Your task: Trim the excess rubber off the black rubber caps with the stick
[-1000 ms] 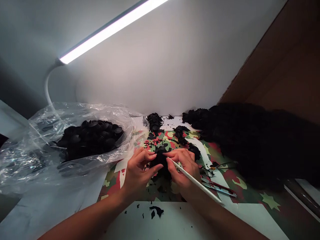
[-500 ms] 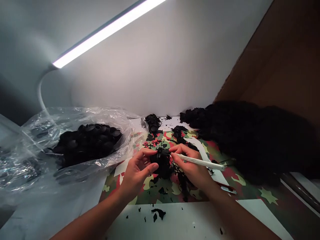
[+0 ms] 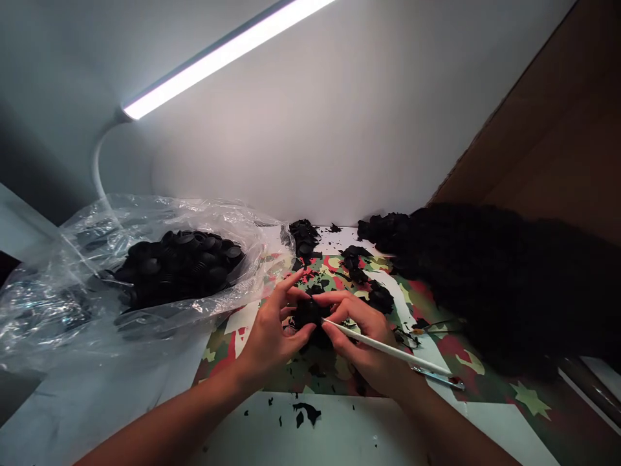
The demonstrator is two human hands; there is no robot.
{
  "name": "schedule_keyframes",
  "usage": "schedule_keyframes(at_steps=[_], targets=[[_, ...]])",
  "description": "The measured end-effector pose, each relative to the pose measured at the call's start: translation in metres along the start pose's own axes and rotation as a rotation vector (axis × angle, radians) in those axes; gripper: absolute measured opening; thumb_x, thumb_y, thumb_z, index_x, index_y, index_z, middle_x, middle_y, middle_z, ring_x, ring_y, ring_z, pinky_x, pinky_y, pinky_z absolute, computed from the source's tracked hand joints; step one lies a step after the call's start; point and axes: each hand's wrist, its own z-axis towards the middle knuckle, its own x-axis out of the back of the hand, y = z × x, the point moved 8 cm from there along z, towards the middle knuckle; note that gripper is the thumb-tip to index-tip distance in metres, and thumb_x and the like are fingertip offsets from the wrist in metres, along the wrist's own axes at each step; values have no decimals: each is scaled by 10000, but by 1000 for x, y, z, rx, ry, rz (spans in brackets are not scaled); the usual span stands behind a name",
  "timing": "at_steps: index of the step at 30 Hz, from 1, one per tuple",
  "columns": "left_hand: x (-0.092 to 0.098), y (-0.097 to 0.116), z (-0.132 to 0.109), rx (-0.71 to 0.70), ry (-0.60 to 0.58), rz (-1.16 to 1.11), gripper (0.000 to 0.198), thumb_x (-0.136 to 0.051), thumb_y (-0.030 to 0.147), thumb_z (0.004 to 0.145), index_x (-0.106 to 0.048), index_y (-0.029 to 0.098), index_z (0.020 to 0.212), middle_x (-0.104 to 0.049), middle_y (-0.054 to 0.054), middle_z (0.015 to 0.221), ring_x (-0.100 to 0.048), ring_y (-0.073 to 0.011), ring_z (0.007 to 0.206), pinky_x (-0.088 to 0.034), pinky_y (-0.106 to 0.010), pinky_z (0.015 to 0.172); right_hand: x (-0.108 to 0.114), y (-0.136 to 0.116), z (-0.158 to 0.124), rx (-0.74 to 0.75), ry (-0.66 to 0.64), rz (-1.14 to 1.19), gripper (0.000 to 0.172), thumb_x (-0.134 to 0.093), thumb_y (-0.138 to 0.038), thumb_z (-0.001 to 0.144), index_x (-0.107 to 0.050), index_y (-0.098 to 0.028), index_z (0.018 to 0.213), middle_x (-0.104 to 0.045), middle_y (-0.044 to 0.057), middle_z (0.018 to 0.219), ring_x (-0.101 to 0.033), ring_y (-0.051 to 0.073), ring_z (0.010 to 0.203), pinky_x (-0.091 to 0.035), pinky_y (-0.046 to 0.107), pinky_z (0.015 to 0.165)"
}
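A small black piece (image 3: 306, 312) is held by my left hand (image 3: 269, 330), between the thumb and fingers; its exact shape is lost in the dark. In my right hand (image 3: 366, 333) lies a slim white stick-like tool (image 3: 398, 353), gripped near its front end, which reaches the black piece. The tool's tip is too dark to make out. The right fingertips also touch the black piece. Beneath both hands, black scraps (image 3: 310, 414) are scattered over a camouflage-patterned sheet (image 3: 339, 383) and the white surface in front.
At left, a clear plastic bag (image 3: 43, 323) surrounds a heap of black round caps (image 3: 182, 265). A large black pile (image 3: 495, 278) fills the right side, beside a cardboard panel (image 3: 548, 129). A slim metallic tool (image 3: 439, 377) lies near my right wrist. A lit lamp (image 3: 218, 61) hangs above.
The black piece has turned or shifted slightly between my hands. My left index finger has lifted away from it, and the white tool tilts more steeply. The view has shifted slightly.
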Motion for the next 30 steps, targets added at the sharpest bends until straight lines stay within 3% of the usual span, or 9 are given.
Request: schedule_keyframes(at_steps=[3,6,9,11,13,16,21,30], targets=[[3,1,-1,-31,37,36,818,-748,106,759,-428,330,1478,-607,-53,1176,-660,-192,1015,-587,-307,841,-3,0,1,-38,-9,-42,156,-588,-201,917,-609,-228,765,-750,91,1151,-705,253,1035,-538,385,886],[5,-6,1,54,70,-81,807,-806,177,736,-447,318,1445,-593,-74,1201,-648,-233,1085,-595,-255,691,-1,0,0,-52,22,-88,194,-576,-222,923,-595,-230,730,-771,81,1095,-728,242,942,-553,372,842],[6,-12,4,146,118,-208,537,-865,242,679,-624,215,1157,-616,-97,1176,-637,-269,1110,-599,-259,659,2,2,-1,-56,57,-114,207,-572,-237,932,-597,-235,726,-773,66,1085,-733,237,930,-564,369,839],[4,-13,5,198,113,-249,350,-874,280,665,-650,167,909,-649,-99,1099,-660,-250,1003,-588,-255,618,2,5,-2,-48,62,-132,185,-573,-240,938,-616,-239,758,-772,60,1090,-734,236,946,-569,368,848],[2,-15,4,254,83,-263,307,-867,314,675,-636,159,806,-671,-66,942,-664,-204,837,-561,-241,562,1,6,-3,-8,65,-155,160,-577,-241,939,-629,-242,788,-776,58,1078,-739,230,927,-574,363,832],[1,-13,2,285,52,-228,288,-855,330,696,-649,169,815,-650,-7,765,-636,-161,690,-547,-246,566,-1,3,-5,97,85,-216,137,-578,-223,937,-633,-245,813,-784,61,1035,-739,225,903,-571,362,814],[7,1,3,108,69,-101,228,-834,262,709,-652,176,816,-690,-41,898,-669,-189,845,-567,-293,758,-8,-4,-10,246,126,-356,161,-532,-183,960,-619,-249,841,-772,68,947,-721,229,877,-548,396,853],[2,3,6,122,-3,-149,239,-819,214,685,-595,170,757,-666,-34,857,-614,-155,771,-504,-260,698,-1,9,-6,2,169,-358,167,-468,-206,1005,-634,-227,1006,-732,59,922,-689,217,832,-517,326,761]])
